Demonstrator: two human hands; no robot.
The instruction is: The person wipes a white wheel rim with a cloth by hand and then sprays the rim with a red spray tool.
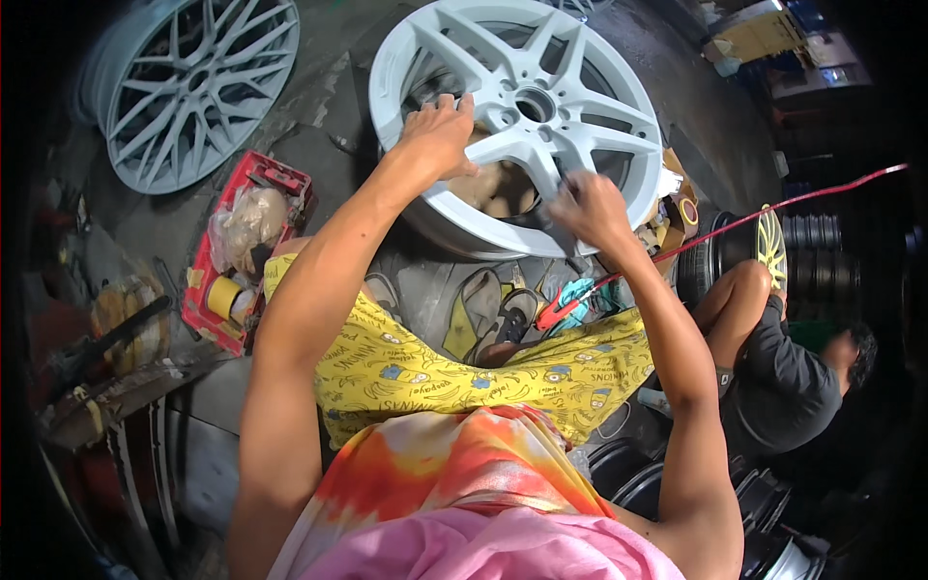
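Observation:
In front of me a pale grey alloy wheel rim [533,65] with paired spokes is tilted towards me, raised off the floor. My left hand [438,134] rests on its left side, fingers spread over a spoke and the thumb apart. At the lower right of the rim is my right hand [591,206], blurred, its fingers curled on a dark, thin sheet [562,232] that lies across a spoke and the rim's lip. What the sheet is made of cannot be told. Brownish material [496,188] shows through the gaps between the spokes.
Another grey multi-spoke rim [196,83] leans at upper left. A red crate [199,283] holds a plastic bag and tape. A red hose [783,196] with a red-handled air blow gun [554,313] crosses on the right. Beyond it, another person [776,377] sits beside a yellow-spoked wheel [772,246].

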